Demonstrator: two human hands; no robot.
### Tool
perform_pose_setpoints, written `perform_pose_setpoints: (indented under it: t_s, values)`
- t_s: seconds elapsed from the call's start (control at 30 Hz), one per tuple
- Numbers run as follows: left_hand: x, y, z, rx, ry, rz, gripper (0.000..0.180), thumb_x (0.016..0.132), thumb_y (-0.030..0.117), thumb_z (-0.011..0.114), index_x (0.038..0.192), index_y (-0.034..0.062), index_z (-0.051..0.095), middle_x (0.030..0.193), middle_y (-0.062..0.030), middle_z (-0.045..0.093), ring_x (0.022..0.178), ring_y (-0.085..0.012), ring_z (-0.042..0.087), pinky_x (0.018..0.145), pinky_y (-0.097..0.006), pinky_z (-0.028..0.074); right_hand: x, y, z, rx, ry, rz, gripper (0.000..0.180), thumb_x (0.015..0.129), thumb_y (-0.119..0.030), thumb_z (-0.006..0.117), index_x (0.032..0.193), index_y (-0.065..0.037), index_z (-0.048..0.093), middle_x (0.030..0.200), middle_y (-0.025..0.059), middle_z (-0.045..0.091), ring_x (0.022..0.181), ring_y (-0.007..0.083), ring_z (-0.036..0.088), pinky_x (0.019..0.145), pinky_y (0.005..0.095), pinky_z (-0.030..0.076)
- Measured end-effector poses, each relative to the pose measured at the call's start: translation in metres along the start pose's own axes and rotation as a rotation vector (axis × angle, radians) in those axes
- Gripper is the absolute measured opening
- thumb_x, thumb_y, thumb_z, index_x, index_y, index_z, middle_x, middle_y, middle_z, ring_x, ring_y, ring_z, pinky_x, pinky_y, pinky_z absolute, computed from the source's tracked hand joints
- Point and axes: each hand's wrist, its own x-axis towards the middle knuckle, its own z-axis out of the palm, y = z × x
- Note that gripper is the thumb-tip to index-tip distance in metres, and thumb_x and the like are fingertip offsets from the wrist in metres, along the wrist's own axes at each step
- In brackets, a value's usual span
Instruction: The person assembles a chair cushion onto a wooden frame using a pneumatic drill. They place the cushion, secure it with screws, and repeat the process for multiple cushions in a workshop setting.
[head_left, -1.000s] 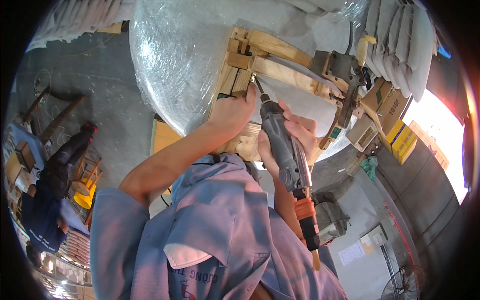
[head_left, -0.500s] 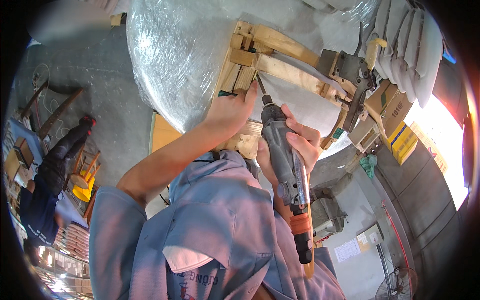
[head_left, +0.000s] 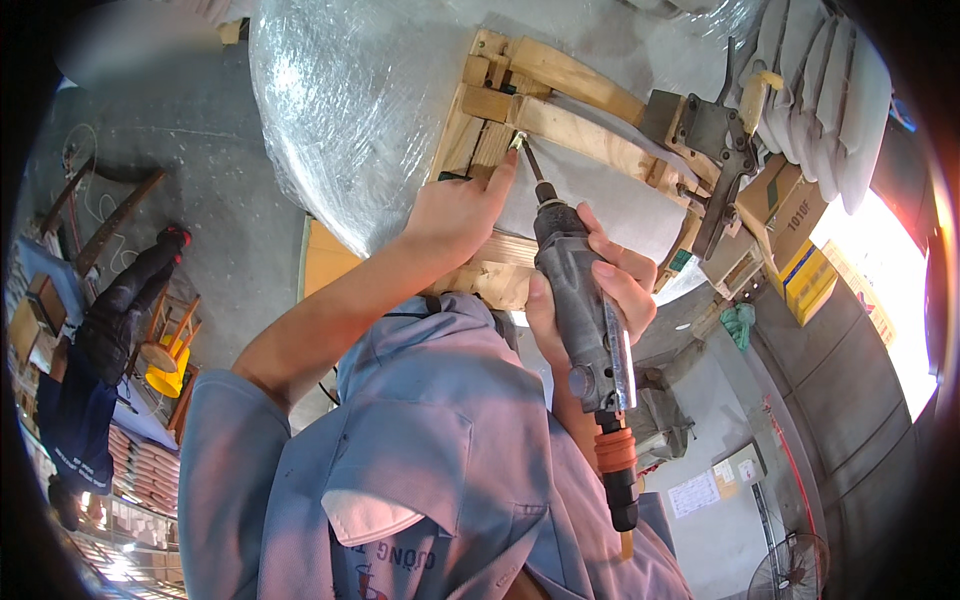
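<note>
My right hand is wrapped around a dark pneumatic screwdriver with an orange collar. Its long thin bit points up and left, the tip close to a small shiny metal piece at a joint of the wooden frame. My left hand reaches across from the left. Its index finger presses at that metal piece while the other fingers curl in; the thumb is mostly hidden. The frame, made of pale wooden rails and blocks, lies on a plastic-wrapped surface.
A dark metal clamp stands at the frame's right end. Beyond it are stacked pale curved pieces, a cardboard box and a yellow box. Far left, a person in dark clothes is near a wooden stool.
The screwdriver and my right hand have shifted slightly right and down. The bit now leans more toward the left. My left index finger has moved up a little, and the small metal piece shows more plainly.
</note>
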Motion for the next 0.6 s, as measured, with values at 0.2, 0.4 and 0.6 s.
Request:
perform_pose_setpoints:
  t_s: [0.2, 0.4, 0.6]
  values:
    - [0.002, 0.006, 0.006, 0.074, -0.022, -0.032, 0.052, 0.106, 0.025, 0.061, 0.154, 0.0076, 0.052, 0.074, -0.0088, 0.074, 0.059, -0.0329, 0.072, 0.052, -0.047, 0.056, 0.004, 0.006, 0.004, 0.0, -0.005, -0.037, 0.055, 0.075, -0.003, 0.09, 0.119, -0.008, 0.057, 0.112, 0.0174, 0.053, 0.109, 0.0295, 0.068, 0.109, 0.0619, 0.059]
    - [0.002, 0.006, 0.01, 0.065, 0.037, 0.007, 0.05, 0.106, 0.025, 0.062, 0.152, 0.0065, 0.054, 0.074, -0.0079, 0.073, 0.057, -0.0317, 0.071, 0.051, -0.046, 0.055, 0.003, 0.007, 0.001, 0.005, -0.031, -0.037, 0.054, 0.075, -0.004, 0.09, 0.119, -0.007, 0.057, 0.113, 0.0181, 0.053, 0.109, 0.0304, 0.069, 0.109, 0.0617, 0.059]
    - [0.0, 0.0, 0.013, 0.017, 0.077, 0.037, 0.05, 0.106, 0.024, 0.062, 0.152, 0.0062, 0.053, 0.071, -0.0089, 0.072, 0.057, -0.0326, 0.07, 0.05, -0.047, 0.054, 0.002, 0.008, 0.003, 0.037, -0.025, -0.047, 0.056, 0.075, -0.003, 0.09, 0.12, -0.008, 0.057, 0.112, 0.0188, 0.053, 0.109, 0.03, 0.069, 0.109, 0.063, 0.059]
